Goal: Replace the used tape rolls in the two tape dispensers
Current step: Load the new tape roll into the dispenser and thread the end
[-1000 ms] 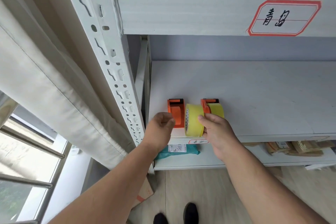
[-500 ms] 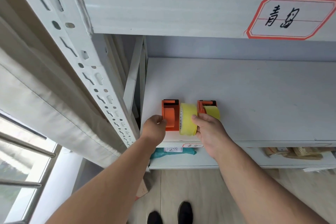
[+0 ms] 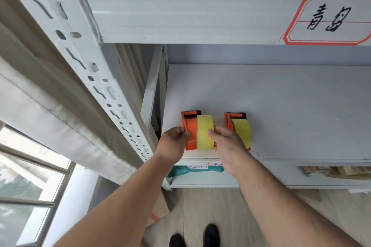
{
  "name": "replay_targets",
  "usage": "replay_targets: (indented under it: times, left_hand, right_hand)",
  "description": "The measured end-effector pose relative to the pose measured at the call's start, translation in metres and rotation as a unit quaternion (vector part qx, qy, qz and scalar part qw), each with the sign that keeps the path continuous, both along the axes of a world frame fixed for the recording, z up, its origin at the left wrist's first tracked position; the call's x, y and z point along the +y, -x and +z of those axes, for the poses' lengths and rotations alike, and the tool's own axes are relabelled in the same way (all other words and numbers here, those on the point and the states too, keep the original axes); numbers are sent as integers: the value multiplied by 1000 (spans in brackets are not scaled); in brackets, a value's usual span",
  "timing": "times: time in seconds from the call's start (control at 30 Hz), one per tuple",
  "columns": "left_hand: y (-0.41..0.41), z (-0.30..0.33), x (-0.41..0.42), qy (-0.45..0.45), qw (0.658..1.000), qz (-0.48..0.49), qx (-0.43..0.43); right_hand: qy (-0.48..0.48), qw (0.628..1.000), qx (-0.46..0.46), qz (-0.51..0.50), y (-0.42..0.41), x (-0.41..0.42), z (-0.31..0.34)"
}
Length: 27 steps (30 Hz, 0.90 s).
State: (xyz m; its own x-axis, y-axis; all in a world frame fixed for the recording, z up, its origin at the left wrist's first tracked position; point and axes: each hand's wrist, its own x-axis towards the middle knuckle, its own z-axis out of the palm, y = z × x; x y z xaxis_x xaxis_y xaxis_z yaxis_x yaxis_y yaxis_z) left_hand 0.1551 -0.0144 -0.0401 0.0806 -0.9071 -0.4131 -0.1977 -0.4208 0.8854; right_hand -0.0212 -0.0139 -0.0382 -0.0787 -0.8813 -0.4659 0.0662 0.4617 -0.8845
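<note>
white shelf (image 3: 281, 106) | orange dispensers (image 3: 189, 128) | glossy yellow tape rolls (image 3: 204, 132)

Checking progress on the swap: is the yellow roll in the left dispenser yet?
Partly in: the yellow tape roll sticks out beside the left orange dispenser, gripped by the right hand.

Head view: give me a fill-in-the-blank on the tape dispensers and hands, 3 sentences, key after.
1. Both plastic tape dispensers are coloured ____.
2. The right hand holds the yellow tape roll against the ____ of the two dispensers.
3. The dispensers stand on a white ____.

Missing words: orange; left; shelf
</note>
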Motion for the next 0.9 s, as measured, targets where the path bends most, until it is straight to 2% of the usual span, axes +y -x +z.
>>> replay_targets:
  times: [0.27, 0.47, 0.77, 0.9]
  left_hand:
    - [-6, -7, 0, -2, 999, -11, 42]
    - [-5, -10, 1, 7, 998, -18, 54]
    - [3, -7, 2, -18, 994, -2, 109]
    - [8, -9, 3, -24, 991, -8, 132]
  right_hand:
    - [-5, 1000, -10, 14, -2, -5, -2]
    - [13, 998, 24, 58, -4, -6, 1]
    - [7, 998, 32, 46, -11, -1, 1]
    - [26, 996, 72, 51, -16, 6, 3]
